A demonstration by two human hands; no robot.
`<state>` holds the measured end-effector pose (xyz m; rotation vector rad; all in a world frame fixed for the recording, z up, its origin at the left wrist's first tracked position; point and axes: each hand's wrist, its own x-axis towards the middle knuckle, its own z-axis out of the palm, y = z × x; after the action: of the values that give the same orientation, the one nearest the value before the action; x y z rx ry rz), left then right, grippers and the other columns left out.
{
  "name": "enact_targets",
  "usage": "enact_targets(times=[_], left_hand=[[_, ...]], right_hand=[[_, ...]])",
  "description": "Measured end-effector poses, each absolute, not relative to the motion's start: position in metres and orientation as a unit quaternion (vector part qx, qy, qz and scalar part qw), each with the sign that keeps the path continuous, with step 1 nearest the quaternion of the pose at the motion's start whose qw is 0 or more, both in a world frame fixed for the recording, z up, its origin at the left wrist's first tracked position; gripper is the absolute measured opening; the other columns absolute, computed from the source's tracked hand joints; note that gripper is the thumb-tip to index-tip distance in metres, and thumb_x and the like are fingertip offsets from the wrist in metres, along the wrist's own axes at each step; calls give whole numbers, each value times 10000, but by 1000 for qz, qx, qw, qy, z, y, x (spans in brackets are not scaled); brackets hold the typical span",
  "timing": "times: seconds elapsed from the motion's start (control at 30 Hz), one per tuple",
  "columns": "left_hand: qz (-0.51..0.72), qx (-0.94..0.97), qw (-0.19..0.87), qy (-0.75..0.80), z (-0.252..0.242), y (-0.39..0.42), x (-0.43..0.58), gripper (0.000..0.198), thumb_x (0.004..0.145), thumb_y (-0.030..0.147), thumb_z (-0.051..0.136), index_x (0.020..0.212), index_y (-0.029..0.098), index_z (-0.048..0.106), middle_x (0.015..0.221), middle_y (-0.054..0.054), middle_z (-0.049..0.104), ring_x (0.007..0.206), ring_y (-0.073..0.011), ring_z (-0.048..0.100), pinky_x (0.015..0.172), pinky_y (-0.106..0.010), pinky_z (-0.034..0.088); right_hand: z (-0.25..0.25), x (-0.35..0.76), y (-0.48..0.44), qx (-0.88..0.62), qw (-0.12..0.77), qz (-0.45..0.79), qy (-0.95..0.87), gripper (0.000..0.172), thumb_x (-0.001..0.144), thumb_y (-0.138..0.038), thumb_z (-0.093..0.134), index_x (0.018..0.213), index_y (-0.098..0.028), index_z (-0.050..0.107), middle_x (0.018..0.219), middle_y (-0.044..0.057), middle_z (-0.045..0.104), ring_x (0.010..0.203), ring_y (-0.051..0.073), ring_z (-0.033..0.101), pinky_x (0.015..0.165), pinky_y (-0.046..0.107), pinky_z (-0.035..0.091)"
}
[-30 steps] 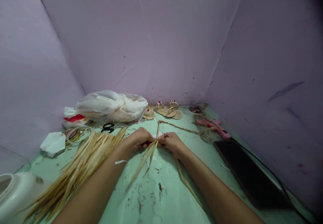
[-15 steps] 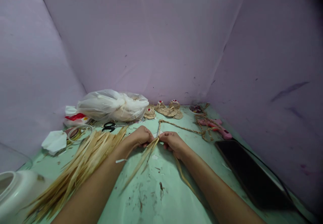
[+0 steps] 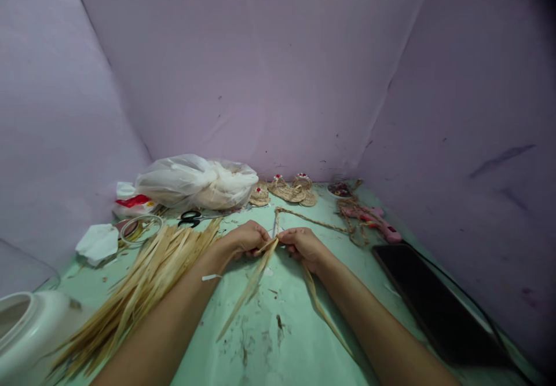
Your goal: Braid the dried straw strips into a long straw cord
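Both hands meet near the middle of the green tabletop [image 3: 234,339], at the lower end of a braided fibre cord [image 3: 313,221]. My left hand [image 3: 251,239] is closed on a pale fibre strand beside the braid's end. Pinched fingers of my right hand [image 3: 302,243] hold the braid end and another strand [image 3: 325,310], which trails toward the front right. Loose strands [image 3: 254,284] hang down between the hands. From the hands the cord runs up, then bends right. A bundle of dry fibre strips [image 3: 143,281] lies left of my left forearm.
At the back are a tied plastic bag [image 3: 197,183], small woven pieces with red beads [image 3: 289,190] and a bead dish [image 3: 340,189]. Black-handled scissors [image 3: 190,219] and tape rolls [image 3: 141,229] lie left; a pink glue gun [image 3: 382,224] and dark tablet-like slab [image 3: 438,305] right; white jar [image 3: 35,328] front left.
A strand at my left fingers now crosses toward the braid end. The strand trailing from my right hand has shifted slightly. The whole view has moved a little.
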<state>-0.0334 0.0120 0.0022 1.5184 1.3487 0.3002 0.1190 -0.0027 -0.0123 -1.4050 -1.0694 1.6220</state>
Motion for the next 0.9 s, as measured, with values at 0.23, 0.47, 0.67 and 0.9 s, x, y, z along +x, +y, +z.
enact_targets(times=[0.23, 0.47, 0.67, 0.9], left_hand=[[82, 651, 551, 516, 1, 17, -42, 79, 487, 166, 490, 533, 126, 540, 391, 40, 406, 352, -54, 317, 373, -185, 207], [46, 645, 414, 641, 20, 7, -33, 38, 468, 147, 471, 433, 139, 459, 352, 28, 387, 340, -67, 311, 366, -210, 207], [76, 652, 400, 640, 14, 12, -35, 41, 492, 155, 504, 504, 136, 538, 364, 27, 384, 357, -81, 317, 375, -218, 219], [84, 684, 291, 663, 10, 7, -21, 131, 512, 185, 490, 537, 117, 600, 412, 2, 434, 417, -107, 401, 395, -212, 251]], right_hand=[[-11, 119, -4, -542, 367, 635, -411, 56, 627, -150, 524, 580, -122, 518, 329, -75, 331, 282, 18, 207, 337, 178, 99], [-7, 120, -6, -544, 360, 637, -411, 55, 635, -163, 530, 604, -118, 531, 334, -69, 342, 294, 22, 206, 339, 175, 94], [-5, 122, -4, -530, 351, 659, -402, 60, 634, -165, 530, 590, -130, 509, 340, -71, 333, 302, 22, 193, 342, 174, 74], [-7, 121, -5, -537, 352, 645, -414, 50, 634, -161, 526, 611, -117, 534, 326, -69, 346, 293, 24, 212, 340, 176, 91]])
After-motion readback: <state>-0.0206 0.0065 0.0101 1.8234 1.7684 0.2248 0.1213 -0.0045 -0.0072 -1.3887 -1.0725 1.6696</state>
